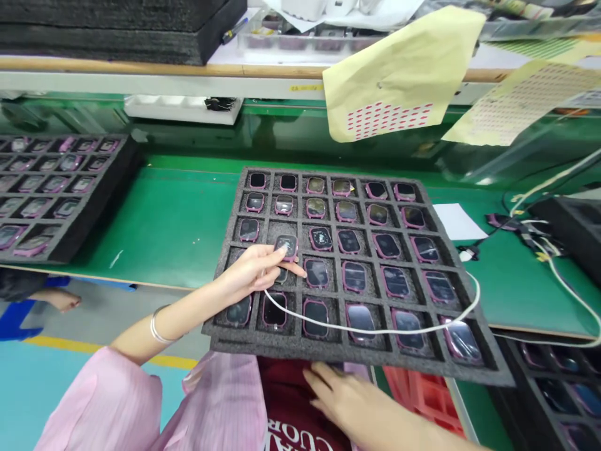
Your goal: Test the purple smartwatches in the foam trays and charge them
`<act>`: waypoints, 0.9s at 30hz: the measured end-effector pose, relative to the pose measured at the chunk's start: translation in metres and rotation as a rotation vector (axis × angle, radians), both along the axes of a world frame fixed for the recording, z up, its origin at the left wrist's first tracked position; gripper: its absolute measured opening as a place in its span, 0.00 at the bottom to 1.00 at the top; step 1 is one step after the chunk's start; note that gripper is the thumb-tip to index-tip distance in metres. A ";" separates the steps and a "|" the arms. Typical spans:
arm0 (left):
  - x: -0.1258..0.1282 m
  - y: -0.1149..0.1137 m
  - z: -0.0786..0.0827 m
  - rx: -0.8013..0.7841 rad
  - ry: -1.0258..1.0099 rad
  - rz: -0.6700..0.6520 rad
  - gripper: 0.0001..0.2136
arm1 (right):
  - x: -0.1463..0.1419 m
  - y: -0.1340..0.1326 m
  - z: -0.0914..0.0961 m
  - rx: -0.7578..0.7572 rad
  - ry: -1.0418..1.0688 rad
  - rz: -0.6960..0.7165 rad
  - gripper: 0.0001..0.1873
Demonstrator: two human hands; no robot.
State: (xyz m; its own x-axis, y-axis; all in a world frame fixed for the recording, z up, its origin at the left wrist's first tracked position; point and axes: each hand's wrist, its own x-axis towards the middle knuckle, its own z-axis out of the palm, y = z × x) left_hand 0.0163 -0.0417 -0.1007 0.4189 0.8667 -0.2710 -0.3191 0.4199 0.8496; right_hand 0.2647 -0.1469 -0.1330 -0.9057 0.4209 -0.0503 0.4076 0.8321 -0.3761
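Observation:
A black foam tray holds several pink-framed watch bodies in square pockets and overhangs the green bench's front edge. My left hand reaches over its left side, fingers pinched on one pink watch body, lifted just above a pocket. From under that hand a white cable curves across the tray's front rows to the right. My right hand lies below the tray's front edge over my lap, fingers stretched out, holding nothing I can see.
A second foam tray of watches sits at the left. Stacked black foam is at the back left. Yellow sticker sheets hang behind. Cables and white paper lie right. Another person's hand shows at far left.

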 end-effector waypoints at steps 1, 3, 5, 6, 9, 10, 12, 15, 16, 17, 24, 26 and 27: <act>0.000 0.000 0.000 -0.011 -0.019 -0.001 0.15 | -0.001 0.001 -0.009 -0.011 0.002 -0.062 0.10; -0.001 0.000 0.001 -0.046 -0.056 0.006 0.14 | -0.004 0.003 -0.021 -0.033 0.000 -0.146 0.09; -0.001 0.000 0.002 -0.083 -0.084 0.013 0.13 | -0.005 0.005 -0.027 -0.064 0.004 -0.166 0.09; -0.001 0.001 0.003 -0.097 -0.093 0.008 0.14 | -0.006 0.005 -0.029 -0.073 0.008 -0.167 0.10; 0.000 0.005 0.006 -0.114 -0.094 -0.013 0.14 | -0.009 0.011 -0.031 -0.094 0.045 -0.177 0.13; 0.000 0.007 0.007 -0.114 -0.084 -0.014 0.15 | -0.011 0.016 -0.031 -0.100 0.066 -0.193 0.14; 0.001 0.012 0.009 -0.107 -0.051 -0.006 0.15 | -0.016 0.029 -0.029 -0.119 0.106 -0.234 0.15; 0.002 0.024 0.013 -0.075 0.003 0.004 0.16 | -0.021 0.056 -0.013 -0.188 0.100 -0.281 0.13; 0.001 0.028 0.015 -0.061 0.020 0.004 0.16 | -0.020 0.065 -0.002 -0.232 0.066 -0.268 0.11; 0.001 0.032 0.016 -0.045 0.043 0.003 0.15 | -0.017 0.073 0.013 -0.289 0.020 -0.224 0.09; 0.004 0.063 0.016 0.049 0.208 -0.041 0.15 | -0.007 0.150 0.126 -0.519 0.047 0.106 0.07; 0.008 0.069 0.014 0.039 0.211 -0.059 0.16 | -0.018 0.184 0.124 -0.326 0.214 -0.096 0.13; 0.010 0.072 0.012 0.037 0.210 -0.066 0.17 | -0.025 0.199 0.116 -0.220 0.263 -0.161 0.18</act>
